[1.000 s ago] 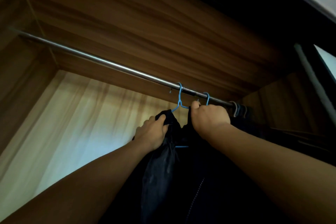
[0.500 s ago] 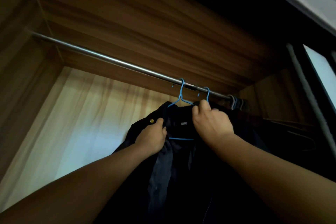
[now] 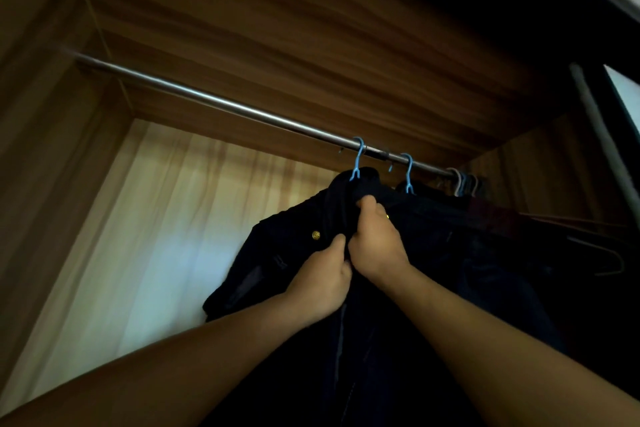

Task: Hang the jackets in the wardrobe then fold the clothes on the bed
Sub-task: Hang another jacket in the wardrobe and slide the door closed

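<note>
Wardrobe interior of brown wood (image 3: 311,45) fills my view, with a silver metal rail (image 3: 207,101) crossing from upper left to centre right. Right of centre I see a dark navy jacket with a brass button (image 3: 277,253) hanging from that rail on a light-blue plastic hanger (image 3: 357,159). The left hand (image 3: 320,282) and right hand (image 3: 377,246), side by side, each clench a fold of its front fabric.

It is dim inside my wardrobe (image 3: 311,45); the only real light glows off the pale back wall (image 3: 156,236) at lower left, bluish-white at its middle. The jacket (image 3: 294,218) is almost black, its folds lost in shadow. A thin glint runs along the rail (image 3: 207,103), whose left end looks smeared. Edges bend.
</note>
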`<state>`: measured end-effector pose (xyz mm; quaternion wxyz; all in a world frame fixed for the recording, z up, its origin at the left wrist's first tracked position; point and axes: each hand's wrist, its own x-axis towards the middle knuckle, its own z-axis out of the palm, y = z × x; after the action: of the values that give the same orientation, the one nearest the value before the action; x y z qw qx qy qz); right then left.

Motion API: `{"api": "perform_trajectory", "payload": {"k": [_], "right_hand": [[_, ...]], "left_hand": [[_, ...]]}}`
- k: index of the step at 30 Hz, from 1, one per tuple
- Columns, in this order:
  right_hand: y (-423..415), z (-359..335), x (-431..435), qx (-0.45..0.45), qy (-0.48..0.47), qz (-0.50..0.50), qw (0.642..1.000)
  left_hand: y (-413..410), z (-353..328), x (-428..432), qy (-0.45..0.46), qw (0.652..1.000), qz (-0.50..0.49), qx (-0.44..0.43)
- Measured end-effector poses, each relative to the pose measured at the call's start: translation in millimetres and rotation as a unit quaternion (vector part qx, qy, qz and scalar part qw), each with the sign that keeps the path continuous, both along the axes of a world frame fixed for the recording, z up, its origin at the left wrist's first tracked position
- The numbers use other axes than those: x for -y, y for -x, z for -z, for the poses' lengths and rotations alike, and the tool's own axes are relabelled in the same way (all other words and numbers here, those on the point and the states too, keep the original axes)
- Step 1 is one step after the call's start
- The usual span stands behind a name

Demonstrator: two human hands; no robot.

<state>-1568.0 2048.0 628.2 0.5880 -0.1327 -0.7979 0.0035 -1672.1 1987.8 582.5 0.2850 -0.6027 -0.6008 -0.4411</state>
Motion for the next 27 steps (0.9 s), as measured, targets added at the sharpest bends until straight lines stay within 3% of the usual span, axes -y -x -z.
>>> {"api": "perform_trajectory", "payload": {"k": [5, 13, 19, 22, 27], "right_hand": [[-2.7, 15.5, -10.4, 0.067, 0.003, -0.024, 0.997], [0.5, 34.5, -13.2, 0.065, -0.024, -0.023, 0.997], [-12.0, 59.6, -18.4, 0.142, -0.024, -0.026, 0.989], [-13.0, 102.7, -24.7, 0.127, -0.024, -0.016, 0.991], [-19.1, 172.8, -27.0, 0.153, 0.01, -0.046, 0.987]], "left_hand": [[13.1, 6.3, 5.4, 0.038, 0.999, -0.008, -0.007], [11.4, 12.7, -3.8, 0.041, 0.998, -0.022, -0.039], [13.3, 45.1, -4.3, -0.015, 0.994, 0.053, 0.094], [11.6, 82.5, -2.2, 0.023, 0.987, 0.072, 0.139], [9.4, 129.9, 16.0, 0.089, 0.987, 0.027, 0.133]]}}
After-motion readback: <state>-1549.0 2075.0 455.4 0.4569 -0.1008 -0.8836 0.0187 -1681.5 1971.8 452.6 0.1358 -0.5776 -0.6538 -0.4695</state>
